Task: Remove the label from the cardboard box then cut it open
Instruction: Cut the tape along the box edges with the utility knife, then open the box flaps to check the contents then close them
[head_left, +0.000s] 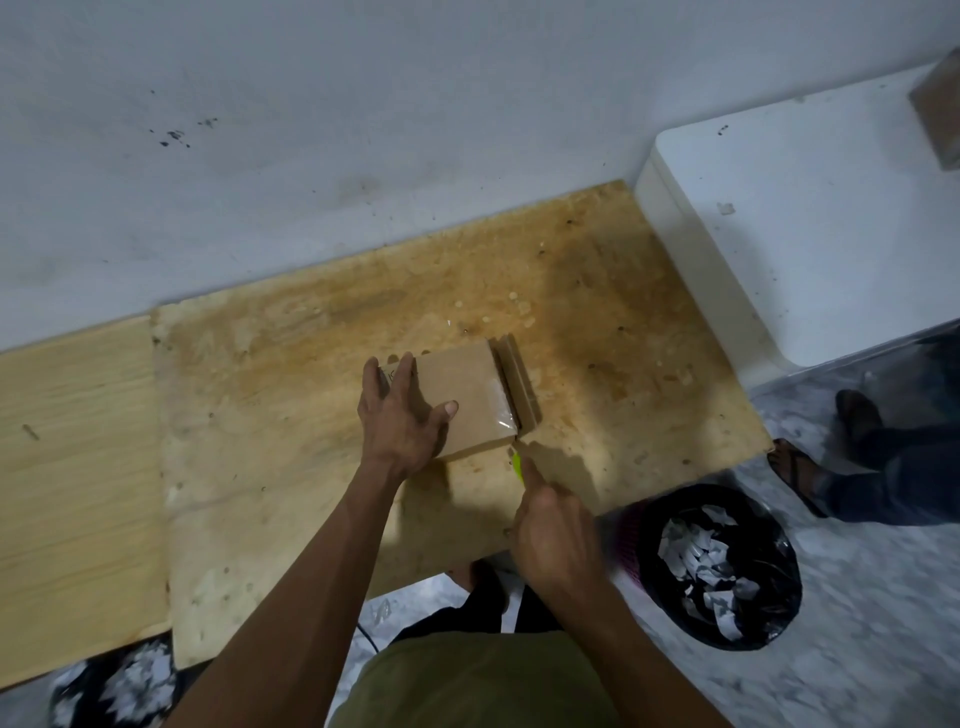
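Head view: on the stained plywood board, about midway between its left and right edges, the left hand lies spread flat on the cardboard box, pinning it. No label shows on the top face, so the cutting step looks to be in hand (the taped seam at the box's right end already gapes). The right hand grips a yellow-green utility knife, tip at the near right corner. Next calls for drawing the blade along that seam, clear of the pinning fingers.
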